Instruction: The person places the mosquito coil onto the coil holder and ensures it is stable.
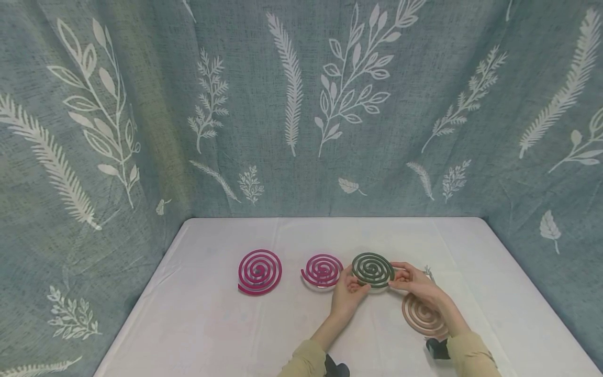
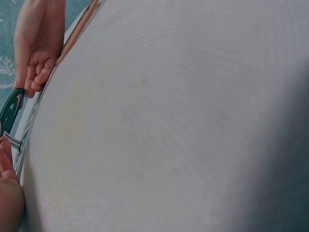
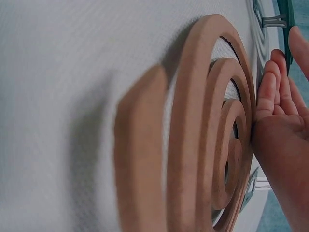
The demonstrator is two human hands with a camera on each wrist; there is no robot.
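Note:
A green mosquito coil [image 1: 372,260] lies nearly flat, raised above the white table on a small metal stand [image 3: 274,21]. My left hand [image 1: 346,296] pinches its left edge between thumb and fingers. At its opposite edge, my right hand [image 1: 418,284] grips the rim the same way. In the left wrist view the green coil [image 2: 9,111] shows edge-on between both hands. A brown coil [image 3: 190,121] sits under and beside my right wrist, partly hidden by that hand in the head view.
Left of the green coil a magenta coil [image 1: 322,256] rests raised on its support. Another magenta coil [image 1: 260,250] stands farther left. Metal clip-like pieces [image 3: 260,183] show beside the brown coil. Patterned blue-green cloth [image 1: 301,104] hangs behind the table [image 1: 188,335].

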